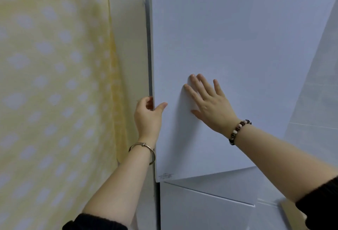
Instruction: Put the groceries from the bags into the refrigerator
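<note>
You're at the door step, no groceries or bags in shot. Your left hand [149, 114] has its fingers curled round the left edge of the refrigerator door [237, 46], thumb on the front. Your right hand [206, 101] lies flat and spread on the door face, just right of that edge. Looks like you're either opening it or pushing it closed, can't tell which. To open it, pull with the left and lift the right off.

Closed refrigerator door [237, 46] blocks the front, curtain [54, 83] crowds its left edge

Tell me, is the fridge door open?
Cannot tell: the upper door hides the inside, left hand curled round its edge.
</note>
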`<state>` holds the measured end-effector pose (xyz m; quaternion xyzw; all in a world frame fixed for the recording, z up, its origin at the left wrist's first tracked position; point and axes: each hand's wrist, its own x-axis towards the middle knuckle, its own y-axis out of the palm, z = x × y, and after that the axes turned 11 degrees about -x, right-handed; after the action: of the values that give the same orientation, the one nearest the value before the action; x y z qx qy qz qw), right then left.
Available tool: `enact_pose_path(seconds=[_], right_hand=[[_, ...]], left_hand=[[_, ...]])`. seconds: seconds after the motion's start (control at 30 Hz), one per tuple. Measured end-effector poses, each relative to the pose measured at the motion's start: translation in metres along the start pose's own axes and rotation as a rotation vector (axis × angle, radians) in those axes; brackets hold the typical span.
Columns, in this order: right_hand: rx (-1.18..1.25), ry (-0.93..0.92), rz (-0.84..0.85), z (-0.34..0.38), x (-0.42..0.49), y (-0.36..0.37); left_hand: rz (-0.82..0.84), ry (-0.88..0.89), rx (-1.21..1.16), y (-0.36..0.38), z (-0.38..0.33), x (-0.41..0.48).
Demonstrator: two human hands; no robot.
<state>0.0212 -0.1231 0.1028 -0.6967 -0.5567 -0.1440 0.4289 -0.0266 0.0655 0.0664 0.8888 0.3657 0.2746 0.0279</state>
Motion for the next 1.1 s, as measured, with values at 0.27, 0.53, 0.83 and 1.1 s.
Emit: enact_pose_path(seconds=[0.27,0.53,0.83,1.1], right_hand=[[-0.094,-0.031,0.143,0.0,0.043,0.07],[-0.121,0.013,0.171,0.007,0.063,0.112],[-0.157,0.044,0.195,0.008,0.076,0.144],[-0.094,0.05,0.183,0.005,0.076,0.157]], left_hand=[[0.028,-0.119,-0.029,0.029,0.061,0.074],[0.069,-0.18,0.004,0.059,0.111,0.096],[0.051,-0.16,0.01,0.087,0.126,0.105],[0.013,-0.104,0.123,0.092,0.134,0.108]])
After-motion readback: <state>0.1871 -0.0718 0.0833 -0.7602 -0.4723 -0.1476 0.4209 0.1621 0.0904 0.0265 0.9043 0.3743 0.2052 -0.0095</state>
